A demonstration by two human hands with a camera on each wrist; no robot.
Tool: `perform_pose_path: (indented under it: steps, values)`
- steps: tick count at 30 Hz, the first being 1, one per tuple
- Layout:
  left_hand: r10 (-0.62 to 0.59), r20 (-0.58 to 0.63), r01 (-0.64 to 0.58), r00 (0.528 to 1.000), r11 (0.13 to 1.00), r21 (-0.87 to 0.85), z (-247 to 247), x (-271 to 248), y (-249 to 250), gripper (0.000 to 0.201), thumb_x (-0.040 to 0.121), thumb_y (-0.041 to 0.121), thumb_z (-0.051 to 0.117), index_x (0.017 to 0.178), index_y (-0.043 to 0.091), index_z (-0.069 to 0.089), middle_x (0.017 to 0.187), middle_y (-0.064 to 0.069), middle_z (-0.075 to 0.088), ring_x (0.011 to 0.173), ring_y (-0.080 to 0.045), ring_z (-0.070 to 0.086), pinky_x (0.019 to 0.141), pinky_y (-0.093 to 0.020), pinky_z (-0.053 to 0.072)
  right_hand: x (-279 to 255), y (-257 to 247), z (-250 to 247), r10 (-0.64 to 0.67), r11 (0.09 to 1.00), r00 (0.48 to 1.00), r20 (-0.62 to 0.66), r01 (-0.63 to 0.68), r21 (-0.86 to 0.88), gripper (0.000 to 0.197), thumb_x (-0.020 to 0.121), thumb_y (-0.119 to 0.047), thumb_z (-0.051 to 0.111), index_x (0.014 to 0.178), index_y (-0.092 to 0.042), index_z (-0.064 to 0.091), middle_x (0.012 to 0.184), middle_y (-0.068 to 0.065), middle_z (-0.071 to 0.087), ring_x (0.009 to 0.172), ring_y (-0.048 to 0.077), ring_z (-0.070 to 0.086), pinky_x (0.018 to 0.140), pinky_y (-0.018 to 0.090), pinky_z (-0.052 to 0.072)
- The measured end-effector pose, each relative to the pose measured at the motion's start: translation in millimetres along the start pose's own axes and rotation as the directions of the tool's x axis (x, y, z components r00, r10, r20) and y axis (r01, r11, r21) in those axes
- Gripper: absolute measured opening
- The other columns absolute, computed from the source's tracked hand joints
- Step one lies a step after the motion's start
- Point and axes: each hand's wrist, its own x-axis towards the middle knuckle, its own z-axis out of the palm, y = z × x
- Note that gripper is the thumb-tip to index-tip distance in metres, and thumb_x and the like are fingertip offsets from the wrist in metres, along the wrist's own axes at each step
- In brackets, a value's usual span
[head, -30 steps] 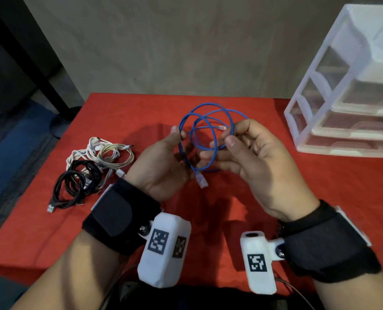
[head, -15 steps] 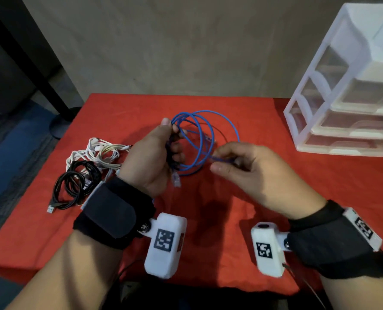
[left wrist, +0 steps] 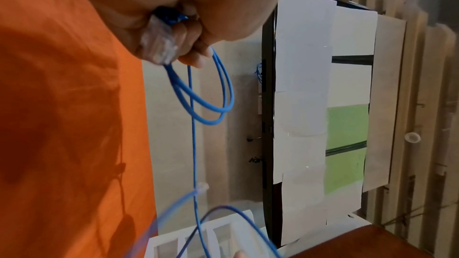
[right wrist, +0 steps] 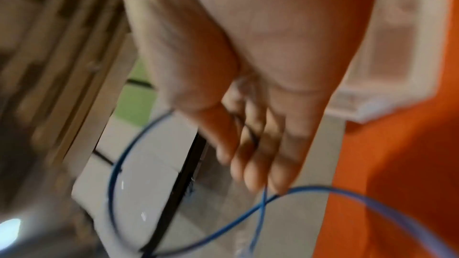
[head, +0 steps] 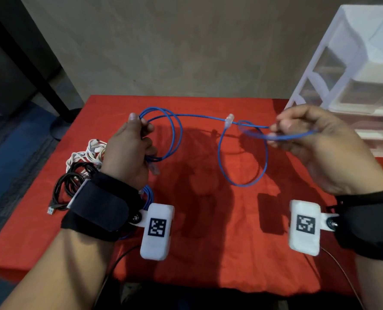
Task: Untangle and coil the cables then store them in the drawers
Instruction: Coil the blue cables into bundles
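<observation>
A thin blue network cable [head: 199, 118] stretches in the air between my two hands above the red table [head: 208, 220]. My left hand [head: 132, 151] grips a few small loops of it, with a clear plug [left wrist: 159, 46] poking out under the fingers. My right hand [head: 298, 135] pinches the cable [right wrist: 293, 195] further along, and a loose loop [head: 242, 157] hangs from it. The other clear plug [head: 229, 120] dangles near mid-span. A white plastic drawer unit [head: 354, 86] stands at the right, its drawers closed.
A bundle of white cables [head: 85, 153] and a coiled black USB cable [head: 69, 186] lie at the table's left edge, close to my left wrist. A wall runs behind the table. A dark post stands on the floor at far left.
My hands have moved apart, the right one sweeping to the right toward the drawers. The bunched blue loops have been drawn out into a long span with one hanging loop.
</observation>
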Motion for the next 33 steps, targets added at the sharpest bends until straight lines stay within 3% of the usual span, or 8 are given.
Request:
perform_pose_path:
  steps: [3, 8, 13, 18, 22, 25, 28, 33]
  values:
    - [0.017, 0.03, -0.016, 0.999, 1.0, -0.024, 0.2, -1.7, 2.0, 0.033, 0.108, 0.036, 0.042, 0.081, 0.022, 0.052, 0.07, 0.008, 0.057, 0.045, -0.006, 0.025, 0.043, -0.017, 0.028, -4.5, 3.7, -0.4, -0.065, 0.841, 0.98, 0.19, 0.156, -0.518, 0.041, 0.095, 0.012, 0.054, 0.095, -0.024, 0.072, 0.095, -0.008, 0.074, 0.089, 0.008, 0.068, 0.086, 0.019, 0.05]
    - [0.083, 0.143, -0.084, 0.986, 0.996, 0.0, 9.7, -15.7, 7.4, 0.031, 0.11, 0.033, 0.038, 0.084, 0.02, 0.05, 0.074, 0.006, 0.051, 0.046, -0.005, 0.024, 0.043, -0.018, 0.025, -17.4, -5.1, 12.1, 0.034, 0.754, 0.937, 0.348, 0.205, -0.625, 0.06, 0.074, -0.007, 0.035, 0.109, -0.039, 0.072, 0.118, 0.0, 0.073, 0.112, 0.049, 0.062, 0.098, 0.069, 0.046]
    - [0.215, 0.314, -0.289, 0.925, 0.933, 0.213, 23.9, -34.8, 1.3, 0.031, 0.109, 0.033, 0.042, 0.083, 0.02, 0.053, 0.059, 0.013, 0.042, 0.046, -0.004, 0.028, 0.044, -0.021, 0.026, -18.4, -14.4, 38.4, -0.242, 0.853, 0.96, 0.142, 0.28, -0.44, 0.027, 0.103, -0.009, 0.054, 0.111, -0.029, 0.069, 0.105, 0.0, 0.072, 0.092, 0.022, 0.067, 0.082, 0.031, 0.05]
    - [0.244, 0.635, -0.535, 0.733, 0.784, 0.316, 31.5, -57.7, 0.5, 0.022, 0.106, 0.025, 0.041, 0.091, 0.017, 0.055, 0.061, 0.019, 0.046, 0.052, 0.003, 0.04, 0.054, -0.011, 0.032, -23.4, -2.8, 59.2, -0.188, 0.84, 0.942, 0.277, 0.301, -0.451, 0.046, 0.103, -0.009, 0.056, 0.142, -0.032, 0.053, 0.12, -0.009, 0.063, 0.073, 0.001, 0.063, 0.073, 0.016, 0.048]
    - [0.228, 0.668, -0.567, 0.709, 0.747, 0.347, 31.0, -63.9, 0.0, 0.017, 0.107, 0.019, 0.044, 0.117, 0.014, 0.057, 0.068, 0.011, 0.043, 0.054, -0.006, 0.036, 0.052, -0.018, 0.033, -21.4, 3.6, 55.7, -0.157, 0.801, 0.953, 0.259, 0.276, -0.531, 0.018, 0.101, -0.016, 0.06, 0.108, -0.026, 0.074, 0.091, -0.006, 0.074, 0.08, 0.01, 0.068, 0.08, 0.041, 0.054]
    - [0.266, 0.693, -0.697, 0.67, 0.547, 0.463, 29.9, -59.5, -3.4, 0.019, 0.107, 0.024, 0.045, 0.107, 0.017, 0.062, 0.072, 0.008, 0.054, 0.065, -0.008, 0.048, 0.063, -0.027, 0.042, -21.1, -4.3, 53.8, -0.161, 0.895, 0.973, 0.166, 0.215, -0.391, 0.013, 0.1, -0.017, 0.065, 0.095, -0.019, 0.076, 0.075, 0.001, 0.071, 0.059, 0.008, 0.055, 0.059, 0.023, 0.044]
    - [0.411, 0.594, -0.715, 0.692, 0.506, 0.483, 33.8, -56.8, -4.0, 0.024, 0.106, 0.022, 0.044, 0.088, 0.017, 0.058, 0.066, 0.012, 0.047, 0.063, 0.001, 0.043, 0.063, -0.025, 0.037, -25.6, -7.8, 58.2, -0.152, 0.925, 0.975, 0.164, 0.198, -0.323, 0.012, 0.1, -0.016, 0.065, 0.091, -0.017, 0.074, 0.067, 0.0, 0.065, 0.055, 0.003, 0.046, 0.054, 0.018, 0.036]
    - [0.49, 0.31, -0.578, 0.815, 0.73, 0.365, 25.3, -39.7, -0.3, 0.028, 0.106, 0.036, 0.043, 0.084, 0.029, 0.06, 0.061, 0.016, 0.05, 0.059, -0.008, 0.042, 0.062, -0.036, 0.035, -25.0, 2.6, 56.5, 0.001, 0.911, 0.958, 0.286, 0.117, -0.396, 0.018, 0.101, -0.024, 0.062, 0.089, -0.011, 0.065, 0.064, 0.01, 0.058, 0.055, 0.013, 0.05, 0.053, 0.029, 0.039]
